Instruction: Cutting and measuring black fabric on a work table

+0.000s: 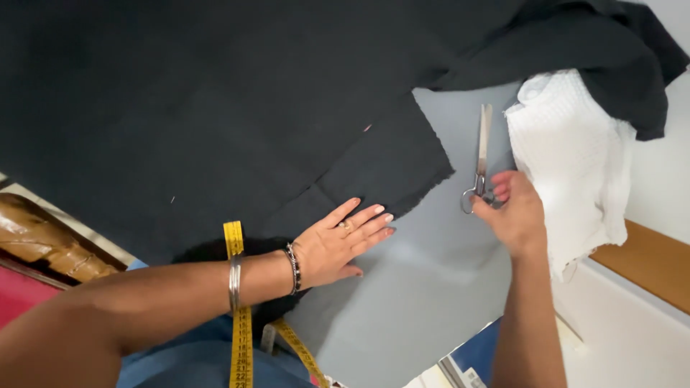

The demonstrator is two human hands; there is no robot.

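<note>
- The grey surface [424,287] carries a large sheet of black cloth [215,108], which covers most of its upper and left part.
- A rectangular flap of the black cloth, with a frayed edge, juts out toward the lower right onto the bare surface.
- The left hand [338,244] lies flat, palm down, on this flap near its lower edge. The fingers are stretched out and held close together, pressing the cloth; the hand holds nothing.
- The left wrist bears a beaded bracelet and a metal bangle.
- The scissors [480,162] lie on the bare surface just right of the flap, blades together and pointing away from the person.
- The right hand [514,212] is curled around the scissor handles, fingers at the loops.
- A folded white cloth [575,158] lies right of the scissors, just beside the right hand.
- A yellow measuring tape [239,316] hangs below the left forearm.
</note>
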